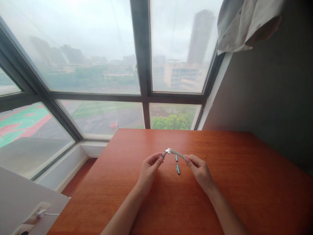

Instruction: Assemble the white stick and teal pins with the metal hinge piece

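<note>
Between my two hands is a slim, strap-like piece (pixel 177 153), pale grey on the right, with a shiny silver metal part (pixel 168 150) at its bend. I cannot make out exactly what kind of thing it is. My left hand (pixel 149 168) pinches its darker left end between thumb and fingers. At the other end, the thumb and fingers of my right hand (pixel 199 169) close on the pale part. The piece is held above the table, arched upward. Below it lie two small green-and-black bars, a nearer one (pixel 178 169) and a farther one (pixel 176 158), apart from both hands.
A reddish-brown wooden table (pixel 117 202) spans the view beneath my arms. Large framed windows (pixel 144 94) rise behind its far edge. A wall socket with a white plug (pixel 41 213) is at the lower left. Pale cloth (pixel 246 26) hangs at the upper right.
</note>
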{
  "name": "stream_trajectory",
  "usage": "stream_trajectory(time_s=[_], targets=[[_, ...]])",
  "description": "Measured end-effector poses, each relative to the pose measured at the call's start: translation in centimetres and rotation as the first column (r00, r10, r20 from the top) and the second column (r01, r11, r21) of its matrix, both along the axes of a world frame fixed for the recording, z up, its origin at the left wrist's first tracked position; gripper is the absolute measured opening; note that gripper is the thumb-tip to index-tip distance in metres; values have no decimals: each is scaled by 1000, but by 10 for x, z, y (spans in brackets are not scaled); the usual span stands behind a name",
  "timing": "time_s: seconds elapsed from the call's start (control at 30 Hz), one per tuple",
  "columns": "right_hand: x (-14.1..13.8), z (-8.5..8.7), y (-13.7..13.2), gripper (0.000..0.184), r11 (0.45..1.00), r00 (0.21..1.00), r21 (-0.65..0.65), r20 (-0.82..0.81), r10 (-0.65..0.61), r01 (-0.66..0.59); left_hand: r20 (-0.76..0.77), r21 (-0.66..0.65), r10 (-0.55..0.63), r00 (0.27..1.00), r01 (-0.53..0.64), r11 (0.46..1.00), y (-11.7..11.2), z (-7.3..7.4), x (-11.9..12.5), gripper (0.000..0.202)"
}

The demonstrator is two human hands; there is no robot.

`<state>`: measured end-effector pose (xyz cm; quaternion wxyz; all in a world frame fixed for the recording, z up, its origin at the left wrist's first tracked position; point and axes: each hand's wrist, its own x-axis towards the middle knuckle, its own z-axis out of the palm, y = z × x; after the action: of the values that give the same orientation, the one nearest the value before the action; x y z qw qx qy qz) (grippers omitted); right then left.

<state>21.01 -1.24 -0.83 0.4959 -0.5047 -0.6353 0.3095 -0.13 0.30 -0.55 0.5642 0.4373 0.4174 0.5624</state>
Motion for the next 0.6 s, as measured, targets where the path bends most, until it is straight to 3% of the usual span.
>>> stream_trajectory(time_s=[0.27, 0.47, 0.6], targets=[[1, -1, 2, 39, 999, 999, 8, 18, -50, 50, 2, 2, -44, 999, 44, 999, -4, 7, 2, 29], [-1, 2, 0, 39, 1000, 1000, 7, 3, 16, -16, -6, -11, -12, 1000, 12, 1000, -5, 9, 2, 29], [0, -1, 2, 41, 999, 999, 12, 37, -35, 35, 2, -9, -35, 999, 35, 999, -5, 8, 2, 30]])
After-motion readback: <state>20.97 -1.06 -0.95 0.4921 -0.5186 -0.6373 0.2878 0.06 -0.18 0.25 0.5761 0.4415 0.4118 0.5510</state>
